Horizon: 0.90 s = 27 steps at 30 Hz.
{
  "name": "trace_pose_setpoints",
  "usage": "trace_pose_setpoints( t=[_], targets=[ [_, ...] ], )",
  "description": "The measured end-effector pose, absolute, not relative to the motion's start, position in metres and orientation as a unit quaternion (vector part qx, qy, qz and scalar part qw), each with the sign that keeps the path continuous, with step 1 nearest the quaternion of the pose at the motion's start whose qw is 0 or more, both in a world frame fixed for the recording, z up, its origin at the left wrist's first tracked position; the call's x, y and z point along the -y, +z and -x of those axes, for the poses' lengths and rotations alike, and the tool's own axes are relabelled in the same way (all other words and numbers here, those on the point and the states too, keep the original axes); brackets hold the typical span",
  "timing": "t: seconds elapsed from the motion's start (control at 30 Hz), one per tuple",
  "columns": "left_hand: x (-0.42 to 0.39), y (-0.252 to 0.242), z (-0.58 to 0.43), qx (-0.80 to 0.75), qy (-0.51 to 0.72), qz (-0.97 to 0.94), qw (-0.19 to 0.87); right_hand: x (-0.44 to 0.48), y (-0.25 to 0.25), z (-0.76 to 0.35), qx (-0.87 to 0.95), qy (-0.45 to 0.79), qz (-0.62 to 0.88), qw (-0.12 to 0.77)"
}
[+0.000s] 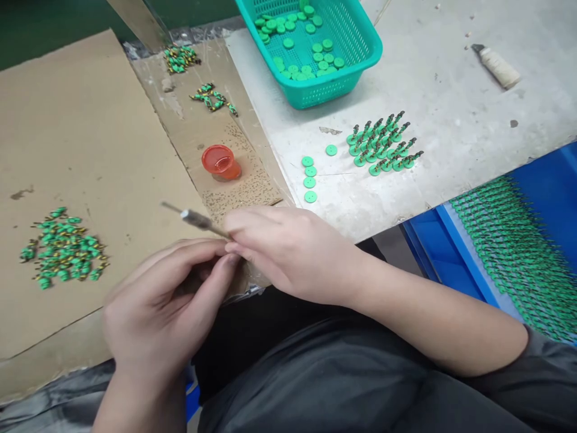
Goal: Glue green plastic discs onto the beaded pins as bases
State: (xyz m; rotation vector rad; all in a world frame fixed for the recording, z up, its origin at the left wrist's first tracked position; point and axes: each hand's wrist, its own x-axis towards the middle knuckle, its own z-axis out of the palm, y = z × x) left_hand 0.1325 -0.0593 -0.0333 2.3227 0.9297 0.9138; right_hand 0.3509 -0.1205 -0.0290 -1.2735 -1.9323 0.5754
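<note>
My right hand (293,252) is closed in a pinch around a thin stick-like tool (198,221). The tool has a brown shaft, a pale band and a narrow end pointing up and left; its exact kind is unclear. My left hand (166,294) is closed too, thumb and forefinger meeting right at the right fingertips. Whatever the left fingers pinch is hidden. Just beyond the hands stands a small red cup (220,162) with liquid in it. A heap of small green, yellow and black figures (70,246) lies on the cardboard (85,144) to the left.
Smaller piles of figures (180,59) lie farther back. A teal basket (333,93) holds green discs. Loose green discs (310,196) and rows of discs with dark upright pieces (383,144) sit right, near a small bottle (498,67). A blue crate (433,240) stands below the table edge.
</note>
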Motion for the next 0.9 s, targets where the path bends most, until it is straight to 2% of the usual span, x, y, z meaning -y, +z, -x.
trace_pose_setpoints(
  t=[0.2,0.4,0.57,0.9],
  targets=[
    [0.057,-0.033,-0.131,-0.329,0.334,-0.855,0.220,0.119,-0.031,-0.347,0.747,0.220,0.499,0.380],
    [0.060,-0.032,-0.134,-0.371,0.324,-0.835,0.244,0.127,-0.037,-0.349,0.662,0.190,0.569,0.450],
    [0.062,-0.035,-0.133,-0.391,0.333,-0.815,0.268,0.131,-0.036,-0.350,0.691,0.233,0.530,0.432],
    [0.062,-0.034,-0.133,-0.380,0.336,-0.824,0.252,0.131,-0.038,-0.347,0.702,0.233,0.524,0.424]
  ],
)
